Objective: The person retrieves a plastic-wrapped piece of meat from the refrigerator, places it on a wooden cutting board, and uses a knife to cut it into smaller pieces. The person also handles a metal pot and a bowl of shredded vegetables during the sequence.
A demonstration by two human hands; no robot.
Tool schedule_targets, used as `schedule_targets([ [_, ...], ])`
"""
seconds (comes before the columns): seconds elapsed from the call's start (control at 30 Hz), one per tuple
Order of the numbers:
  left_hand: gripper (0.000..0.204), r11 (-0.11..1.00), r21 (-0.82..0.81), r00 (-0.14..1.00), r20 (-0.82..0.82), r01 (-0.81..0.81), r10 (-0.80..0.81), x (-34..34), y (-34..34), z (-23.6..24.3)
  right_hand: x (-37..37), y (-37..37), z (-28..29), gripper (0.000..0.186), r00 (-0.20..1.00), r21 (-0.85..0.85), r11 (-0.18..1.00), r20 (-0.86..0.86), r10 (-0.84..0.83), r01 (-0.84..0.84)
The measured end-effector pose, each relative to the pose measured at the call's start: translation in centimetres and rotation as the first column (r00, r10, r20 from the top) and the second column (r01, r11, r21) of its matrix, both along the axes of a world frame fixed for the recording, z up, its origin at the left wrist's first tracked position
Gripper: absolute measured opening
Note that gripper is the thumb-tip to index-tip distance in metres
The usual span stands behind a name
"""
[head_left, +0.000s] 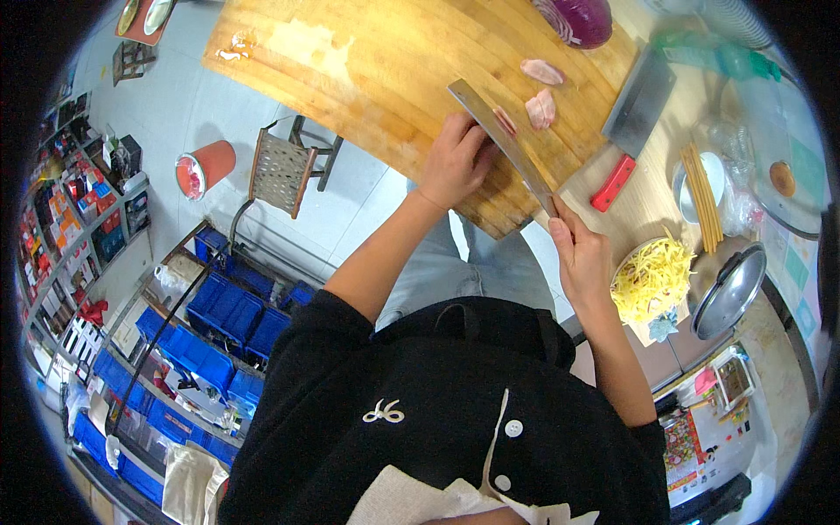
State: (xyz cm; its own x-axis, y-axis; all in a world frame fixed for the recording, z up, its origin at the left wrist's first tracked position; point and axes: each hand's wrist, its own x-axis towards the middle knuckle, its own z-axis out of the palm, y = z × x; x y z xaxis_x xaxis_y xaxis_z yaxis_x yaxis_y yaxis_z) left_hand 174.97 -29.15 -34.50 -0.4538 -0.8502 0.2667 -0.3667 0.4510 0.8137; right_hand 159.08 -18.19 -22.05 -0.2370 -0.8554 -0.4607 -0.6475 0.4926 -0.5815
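My right hand [579, 254] is closed around the handle of a kitchen knife [499, 136], its blade slanting across the wooden cutting board [376, 79]. Against the near side of the blade rests my left hand [455, 162], fingers curled down on the board; what lies under them is hidden. Just beyond the blade a small slice of pink meat [505, 121] touches or nearly touches it. Two more pieces lie farther off: a pale pink piece of meat [542, 72] and a pink chunk of meat [541, 109]. A cut purple onion [577, 21] sits at the board's far edge.
A cleaver [640, 103] with a red handle lies right of the board. Beyond it are wooden chopsticks [700, 197] across a white bowl, a bowl of yellow shreds [652, 280] and a metal pan lid [731, 290]. A stool [282, 171] and red bucket [206, 169] stand left.
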Motion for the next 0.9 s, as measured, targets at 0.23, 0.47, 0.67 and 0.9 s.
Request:
schedule_targets([
  [0.23, 0.028, 1.000, 0.023, 1.000, -0.006, 0.005, -0.005, -0.1, -0.2, 0.4, -0.8, -0.1, 0.4, 0.046, 1.000, 0.129, 0.992, -0.012, -0.012, 0.014],
  [0.47, 0.029, 0.999, 0.037, 1.000, -0.004, 0.013, -0.012, 0.1, -0.1, 0.0, 0.3, -1.4, -2.5, 0.039, 1.000, 0.030, 0.999, -0.018, 0.021, -0.020],
  [0.67, 0.026, 0.997, 0.069, 0.999, -0.018, 0.037, -0.036, 0.1, -0.2, 0.7, 0.4, -2.4, -3.4, 0.039, 0.998, -0.030, 0.999, 0.046, -0.042, 0.043],
  [0.9, 0.028, 0.998, -0.018, 0.998, -0.008, 0.065, -0.065, 0.1, -0.3, 0.4, -0.3, -0.9, 0.5, 0.039, 0.984, 0.135, 0.980, 0.083, -0.159, 0.147],
])
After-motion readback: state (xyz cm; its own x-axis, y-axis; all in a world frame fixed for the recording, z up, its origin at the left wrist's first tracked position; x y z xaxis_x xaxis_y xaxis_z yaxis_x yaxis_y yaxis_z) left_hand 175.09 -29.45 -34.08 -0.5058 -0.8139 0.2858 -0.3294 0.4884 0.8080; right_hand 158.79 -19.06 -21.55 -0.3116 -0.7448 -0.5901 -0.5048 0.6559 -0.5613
